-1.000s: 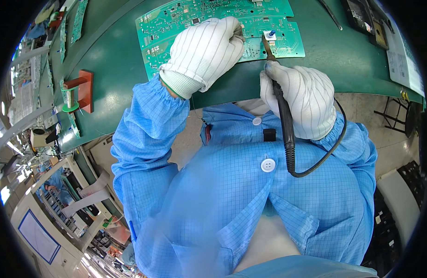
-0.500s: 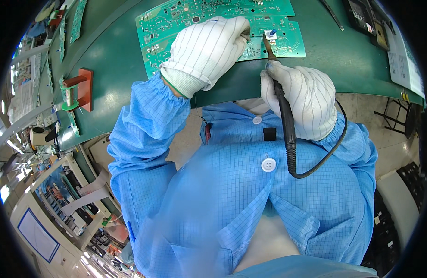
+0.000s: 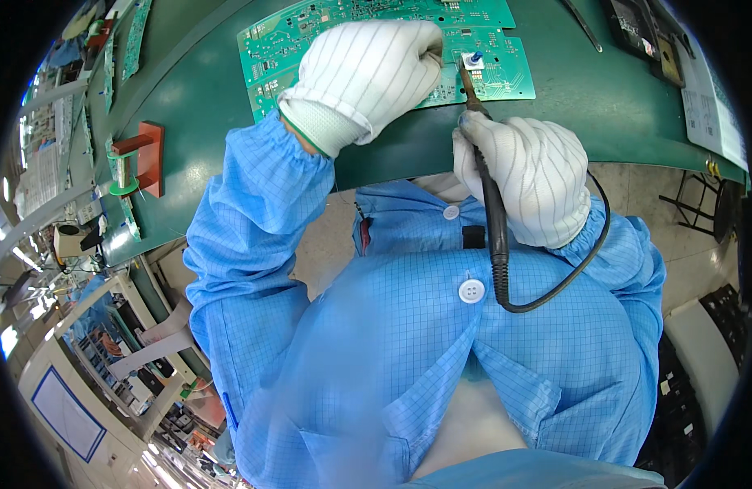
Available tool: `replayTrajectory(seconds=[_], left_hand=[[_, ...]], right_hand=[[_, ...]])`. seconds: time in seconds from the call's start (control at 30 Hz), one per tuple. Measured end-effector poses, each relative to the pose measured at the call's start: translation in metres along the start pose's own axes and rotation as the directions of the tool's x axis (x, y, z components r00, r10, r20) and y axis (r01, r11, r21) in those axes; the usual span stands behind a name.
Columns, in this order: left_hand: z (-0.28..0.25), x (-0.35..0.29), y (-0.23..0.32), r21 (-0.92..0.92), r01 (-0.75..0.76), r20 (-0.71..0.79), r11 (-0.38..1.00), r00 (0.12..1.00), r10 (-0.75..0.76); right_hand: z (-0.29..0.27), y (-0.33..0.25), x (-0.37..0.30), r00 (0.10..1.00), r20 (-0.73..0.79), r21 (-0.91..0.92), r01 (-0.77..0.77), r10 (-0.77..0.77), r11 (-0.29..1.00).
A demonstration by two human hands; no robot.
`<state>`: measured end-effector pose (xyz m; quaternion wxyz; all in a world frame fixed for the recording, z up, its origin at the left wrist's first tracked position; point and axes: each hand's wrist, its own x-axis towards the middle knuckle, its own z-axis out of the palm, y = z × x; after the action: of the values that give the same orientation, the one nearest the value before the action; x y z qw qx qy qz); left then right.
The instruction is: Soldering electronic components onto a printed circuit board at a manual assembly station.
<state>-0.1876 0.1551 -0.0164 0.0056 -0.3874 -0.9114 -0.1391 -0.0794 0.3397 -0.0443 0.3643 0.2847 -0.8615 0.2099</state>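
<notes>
My left hand (image 3: 372, 77), in a white striped glove, is closed over the green circuit board (image 3: 506, 69). Its fingers pinch a thin solder wire, mostly hidden by the glove. My right hand (image 3: 527, 175), gloved likewise, grips a soldering iron (image 3: 494, 208) like a pen. The iron's brown tip (image 3: 467, 80) points at the board beside a small white part with a blue post (image 3: 474, 59). A black cord (image 3: 567, 289) loops from the handle's lower end back past my right wrist.
On the green bench mat (image 3: 205, 90), a red-brown stand (image 3: 150, 159) holds a solder spool (image 3: 123, 173) at the left. Tweezers (image 3: 584, 26) lie at the upper right, near a black device (image 3: 641, 33) and a white paper sheet (image 3: 712, 118). More boards (image 3: 137, 37) stand at the far left.
My left hand has shifted slightly up over the board. The soldering iron and my right hand have moved a little left, and the board has shifted slightly left too.
</notes>
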Motion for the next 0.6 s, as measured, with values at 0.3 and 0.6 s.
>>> replayTrajectory(seconds=[0.3, 0.6], left_hand=[[0.005, 0.025, -0.011, 0.192, -0.221, 0.043, 0.956, 0.975, 0.217], [0.002, 0.025, -0.012, 0.243, -0.271, 0.110, 0.931, 0.962, 0.251]], right_hand=[[-0.004, -0.006, 0.001, 0.991, 0.132, -0.143, 0.055, -0.036, 0.988], [-0.009, -0.007, 0.000, 0.972, 0.233, -0.097, 0.005, 0.018, 0.995]])
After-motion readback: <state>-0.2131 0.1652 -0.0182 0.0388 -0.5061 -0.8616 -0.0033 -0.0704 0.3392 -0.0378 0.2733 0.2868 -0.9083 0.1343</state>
